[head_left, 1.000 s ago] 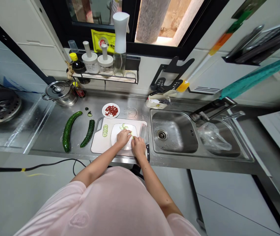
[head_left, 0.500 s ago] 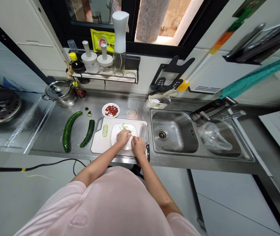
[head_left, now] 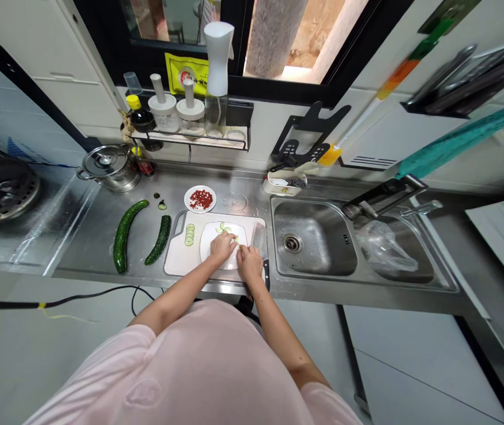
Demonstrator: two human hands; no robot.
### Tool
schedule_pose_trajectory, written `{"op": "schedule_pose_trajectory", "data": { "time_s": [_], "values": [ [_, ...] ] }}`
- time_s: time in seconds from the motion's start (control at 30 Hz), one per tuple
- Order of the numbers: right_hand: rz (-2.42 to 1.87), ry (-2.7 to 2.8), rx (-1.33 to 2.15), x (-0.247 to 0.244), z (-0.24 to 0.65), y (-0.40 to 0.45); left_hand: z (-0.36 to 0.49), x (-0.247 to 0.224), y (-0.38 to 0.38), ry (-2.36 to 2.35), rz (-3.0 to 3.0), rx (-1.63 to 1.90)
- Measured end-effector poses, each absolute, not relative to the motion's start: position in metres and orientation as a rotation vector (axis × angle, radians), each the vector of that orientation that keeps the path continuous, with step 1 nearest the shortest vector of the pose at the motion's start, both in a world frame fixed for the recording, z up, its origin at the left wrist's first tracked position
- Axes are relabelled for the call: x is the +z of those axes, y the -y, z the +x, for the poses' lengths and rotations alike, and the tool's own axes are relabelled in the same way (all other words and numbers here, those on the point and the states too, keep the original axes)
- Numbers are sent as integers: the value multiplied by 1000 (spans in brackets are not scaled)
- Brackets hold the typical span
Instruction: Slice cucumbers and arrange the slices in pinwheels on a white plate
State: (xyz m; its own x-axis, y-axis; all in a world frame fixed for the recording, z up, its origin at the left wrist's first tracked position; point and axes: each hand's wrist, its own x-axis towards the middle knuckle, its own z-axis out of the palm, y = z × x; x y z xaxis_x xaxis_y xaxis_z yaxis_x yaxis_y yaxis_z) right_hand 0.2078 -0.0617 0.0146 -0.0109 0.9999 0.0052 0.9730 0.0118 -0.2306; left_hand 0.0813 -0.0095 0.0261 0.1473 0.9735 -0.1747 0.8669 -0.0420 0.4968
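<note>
A white plate (head_left: 208,241) rests on the white cutting board (head_left: 176,260). Over its right half, my left hand (head_left: 222,248) is closed, with a pale green cucumber slice (head_left: 236,239) showing at the fingertips. Just beside it, my right hand (head_left: 249,264) pinches a small pale green piece, apparently cucumber, mostly hidden by the fingers. A few cucumber slices (head_left: 222,226) lie fanned at the plate's far edge. Left of the plate, a row of overlapping cucumber slices (head_left: 189,235) sits on the board. A kitchen knife (head_left: 259,235) lies at the board's right edge, partly behind my right hand.
Left of the board lie a cut cucumber (head_left: 158,240), a whole cucumber (head_left: 128,236) and cucumber end pieces (head_left: 162,205). Behind stand a small plate (head_left: 187,203) of chopped red pieces and a lidded pot (head_left: 113,171). A double sink (head_left: 323,265) is to the right.
Hardly anything differs. Both hands stay over the plate in nearly the same pose, and the view has shifted very slightly.
</note>
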Motion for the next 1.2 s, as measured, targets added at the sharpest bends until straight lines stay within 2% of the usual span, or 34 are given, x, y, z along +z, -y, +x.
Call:
{"op": "schedule_pose_trajectory", "data": {
  "time_s": [1.2],
  "values": [
    [-2122, 2197, 267, 20, 207, 52, 87, 31, 4, -1779, 1959, 156]
  ]
}}
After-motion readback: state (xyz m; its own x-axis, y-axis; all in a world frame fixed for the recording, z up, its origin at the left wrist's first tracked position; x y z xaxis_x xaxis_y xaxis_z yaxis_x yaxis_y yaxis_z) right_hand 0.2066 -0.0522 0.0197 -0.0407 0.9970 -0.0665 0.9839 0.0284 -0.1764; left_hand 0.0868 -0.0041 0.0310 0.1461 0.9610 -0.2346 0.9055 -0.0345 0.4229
